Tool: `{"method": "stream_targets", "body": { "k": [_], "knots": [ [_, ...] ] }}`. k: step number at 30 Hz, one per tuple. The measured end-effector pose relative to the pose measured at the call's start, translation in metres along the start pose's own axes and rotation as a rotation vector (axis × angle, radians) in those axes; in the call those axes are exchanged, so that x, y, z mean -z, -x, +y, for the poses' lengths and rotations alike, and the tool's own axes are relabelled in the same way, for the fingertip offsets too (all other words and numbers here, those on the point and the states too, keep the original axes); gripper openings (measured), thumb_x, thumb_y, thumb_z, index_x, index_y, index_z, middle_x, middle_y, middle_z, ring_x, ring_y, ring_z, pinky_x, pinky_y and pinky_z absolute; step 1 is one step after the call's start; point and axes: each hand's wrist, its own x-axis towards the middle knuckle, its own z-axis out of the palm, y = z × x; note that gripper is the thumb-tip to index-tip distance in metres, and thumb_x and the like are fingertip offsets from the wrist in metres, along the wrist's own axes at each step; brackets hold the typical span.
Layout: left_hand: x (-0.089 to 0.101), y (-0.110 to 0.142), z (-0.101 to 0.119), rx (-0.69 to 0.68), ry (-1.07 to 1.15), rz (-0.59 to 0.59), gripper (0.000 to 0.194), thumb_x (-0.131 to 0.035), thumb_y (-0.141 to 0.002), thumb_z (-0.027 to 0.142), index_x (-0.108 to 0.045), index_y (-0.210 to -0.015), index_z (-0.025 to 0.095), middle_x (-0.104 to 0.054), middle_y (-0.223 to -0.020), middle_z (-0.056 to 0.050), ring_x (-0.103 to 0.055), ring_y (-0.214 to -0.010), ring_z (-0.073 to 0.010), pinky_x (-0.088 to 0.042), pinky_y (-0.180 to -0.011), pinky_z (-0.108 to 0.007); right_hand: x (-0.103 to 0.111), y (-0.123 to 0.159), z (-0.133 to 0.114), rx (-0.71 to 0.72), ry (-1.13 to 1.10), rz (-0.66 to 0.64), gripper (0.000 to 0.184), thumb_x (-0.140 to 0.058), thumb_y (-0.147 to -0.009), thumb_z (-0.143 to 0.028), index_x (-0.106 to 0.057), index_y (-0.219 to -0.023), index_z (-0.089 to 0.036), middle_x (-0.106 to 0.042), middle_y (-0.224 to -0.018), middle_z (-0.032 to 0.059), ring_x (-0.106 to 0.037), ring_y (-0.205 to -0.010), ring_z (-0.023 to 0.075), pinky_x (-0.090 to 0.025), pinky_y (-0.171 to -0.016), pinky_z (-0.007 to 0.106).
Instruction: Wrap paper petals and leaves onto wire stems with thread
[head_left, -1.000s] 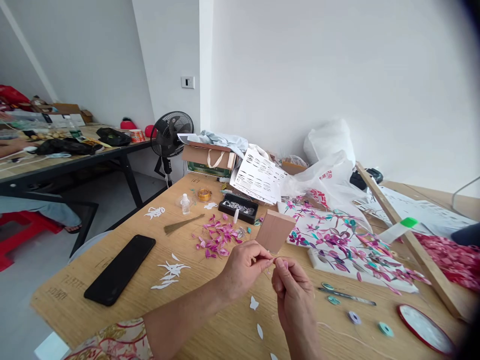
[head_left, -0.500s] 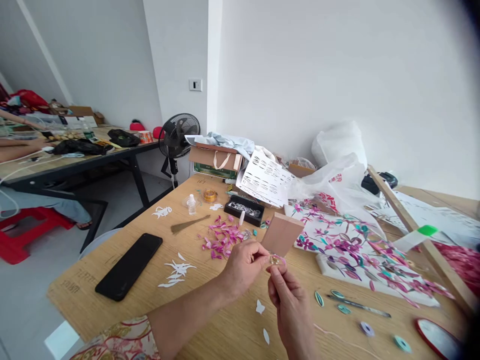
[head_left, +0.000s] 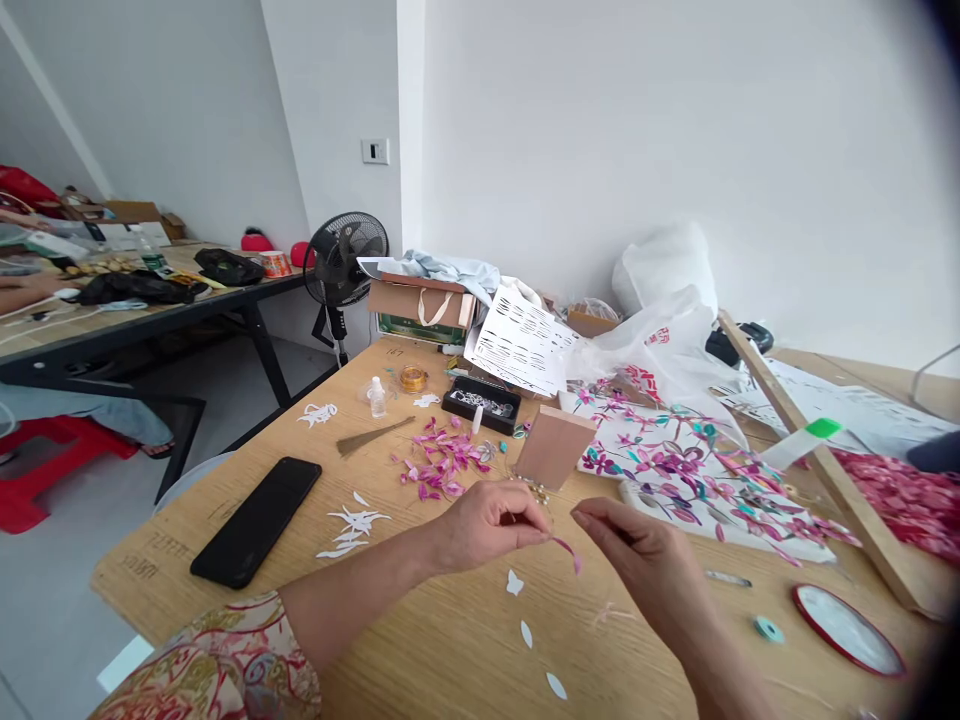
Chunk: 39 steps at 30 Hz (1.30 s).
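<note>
Between the thumb and fingers of my left hand (head_left: 487,528) is the end of a slim pink petal (head_left: 571,555), which curves out to the right and hangs over the table. My right hand (head_left: 637,545) is just right of it, apart from the petal, with thumb and fingertips pinched together; anything in that pinch is too fine to make out. Behind the hands a wooden block (head_left: 555,446) stands upright, gold beads (head_left: 538,492) at its foot. White leaf-shaped pieces (head_left: 526,634) lie below the hands. A loose pile of pink petals (head_left: 442,460) is beyond my left hand.
A black phone (head_left: 256,520) and white cut-outs (head_left: 352,528) lie left. Behind are a black tray (head_left: 480,404), a small bottle (head_left: 376,398) and golden wire (head_left: 412,378). On the right are a flower-patterned sheet (head_left: 675,460), a wooden bar (head_left: 825,460) and a red-rimmed hoop (head_left: 847,628).
My hands were together at a small pink-and-gold piece; now they are apart. The right hand has moved right and up, and the petal hangs from the left hand. The view has shifted slightly.
</note>
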Motion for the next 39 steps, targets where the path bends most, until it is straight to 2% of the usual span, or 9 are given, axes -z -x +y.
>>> {"method": "stream_targets", "body": {
  "k": [5,9,13,17,20,24,28,34,39],
  "knots": [
    [-0.008,-0.002,0.000,0.325,0.350,0.228,0.016,-0.057,-0.070,0.027,-0.055,-0.069,0.011,-0.042,-0.051,0.005,-0.036,-0.044,-0.0052,-0.029,-0.042,-0.017,-0.041,0.014,0.009,-0.037,-0.126,-0.014,0.036,-0.038,-0.080,-0.044,-0.057,-0.066,-0.018,-0.048,-0.049,-0.0033,-0.044,-0.045,0.0099,-0.034,-0.041,0.017],
    [-0.009,-0.003,-0.007,0.239,0.001,0.323,0.007,-0.053,-0.070,0.016,-0.056,-0.065,0.013,-0.049,-0.058,0.002,-0.042,-0.054,-0.0077,-0.033,-0.050,-0.018,-0.051,0.036,-0.009,0.034,0.013,0.034,0.034,-0.035,-0.083,-0.039,-0.057,-0.068,-0.019,-0.052,-0.049,-0.0029,-0.048,-0.044,0.0095,-0.036,-0.044,0.017],
    [-0.009,-0.001,-0.009,-0.023,-0.372,0.189,0.014,-0.047,-0.074,0.010,-0.058,-0.067,0.014,-0.053,-0.068,-0.002,-0.047,-0.066,-0.0106,-0.036,-0.060,-0.021,-0.023,0.037,-0.028,0.148,0.206,0.080,0.032,-0.034,-0.084,-0.035,-0.059,-0.070,-0.021,-0.058,-0.055,-0.0003,-0.053,-0.047,0.0100,-0.036,-0.046,0.017],
    [-0.009,0.002,-0.001,-0.133,-0.270,-0.051,0.013,-0.049,-0.076,0.015,-0.059,-0.070,0.014,-0.053,-0.068,-0.003,-0.048,-0.068,-0.0112,-0.037,-0.062,-0.021,0.008,0.017,-0.024,0.151,0.325,0.117,0.032,-0.035,-0.083,-0.038,-0.060,-0.071,-0.022,-0.061,-0.060,0.0003,-0.053,-0.048,0.0112,-0.035,-0.045,0.019],
    [-0.009,0.003,0.005,0.025,0.040,-0.015,0.009,-0.055,-0.072,0.020,-0.059,-0.067,0.013,-0.052,-0.065,-0.001,-0.047,-0.062,-0.0097,-0.036,-0.058,-0.020,0.007,0.005,-0.008,0.089,0.210,0.050,0.030,-0.038,-0.082,-0.039,-0.059,-0.069,-0.021,-0.059,-0.058,-0.0011,-0.053,-0.051,0.0113,-0.037,-0.047,0.018],
    [-0.011,0.002,0.004,0.313,0.418,0.159,0.018,-0.060,-0.067,0.030,-0.056,-0.067,0.012,-0.046,-0.053,0.003,-0.039,-0.047,-0.0060,-0.031,-0.045,-0.018,-0.023,0.010,0.005,0.011,0.058,0.011,0.033,-0.037,-0.082,-0.040,-0.056,-0.066,-0.019,-0.050,-0.048,-0.0035,-0.046,-0.045,0.0101,-0.035,-0.042,0.017],
    [-0.013,0.000,-0.002,0.375,0.382,0.282,0.015,-0.058,-0.067,0.026,-0.054,-0.066,0.012,-0.044,-0.052,0.004,-0.038,-0.046,-0.0057,-0.031,-0.044,-0.018,-0.046,0.032,-0.003,0.050,0.045,0.020,0.030,-0.036,-0.084,-0.036,-0.055,-0.067,-0.019,-0.051,-0.049,-0.0033,-0.048,-0.044,0.0090,-0.036,-0.043,0.016],
    [-0.012,0.001,-0.006,0.081,-0.247,0.220,0.011,-0.050,-0.070,0.009,-0.056,-0.063,0.013,-0.051,-0.065,0.000,-0.045,-0.064,-0.0095,-0.034,-0.058,-0.020,-0.018,0.043,-0.029,0.176,0.281,0.037,0.030,-0.033,-0.085,-0.033,-0.059,-0.074,-0.022,-0.059,-0.060,0.0014,-0.053,-0.051,0.0107,-0.037,-0.048,0.018],
    [-0.009,0.005,0.004,-0.047,-0.204,-0.043,0.010,-0.050,-0.074,0.014,-0.059,-0.069,0.014,-0.052,-0.066,-0.001,-0.047,-0.067,-0.0108,-0.036,-0.062,-0.021,0.016,0.016,-0.023,0.148,0.370,0.051,0.030,-0.035,-0.083,-0.038,-0.060,-0.074,-0.024,-0.061,-0.063,0.0006,-0.052,-0.050,0.0114,-0.035,-0.046,0.020]
  ]
}}
